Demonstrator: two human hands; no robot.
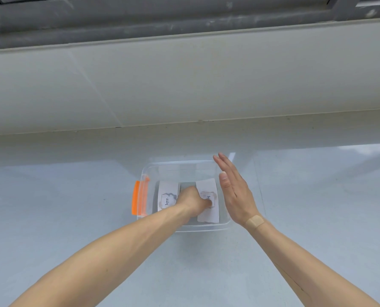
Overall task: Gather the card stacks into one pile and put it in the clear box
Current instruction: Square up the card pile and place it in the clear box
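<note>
A clear plastic box (pixel 180 166) with an orange handle (pixel 136 198) on its left end stands on the pale surface. Inside it lie two white card stacks printed "love": one at the left (pixel 167 191), one at the right (pixel 207 187), tilted. My left hand (pixel 195 199) reaches down into the box between them, its curled fingers gripping the right stack's near-left part. My right hand (pixel 233 191) hovers flat and open, fingers straight, over the box's right side, holding nothing.
The glossy pale table (pixel 74 218) stretches all around the box. Behind it rises a light tiled wall (pixel 184 85), with a grey window frame (pixel 162 21) above.
</note>
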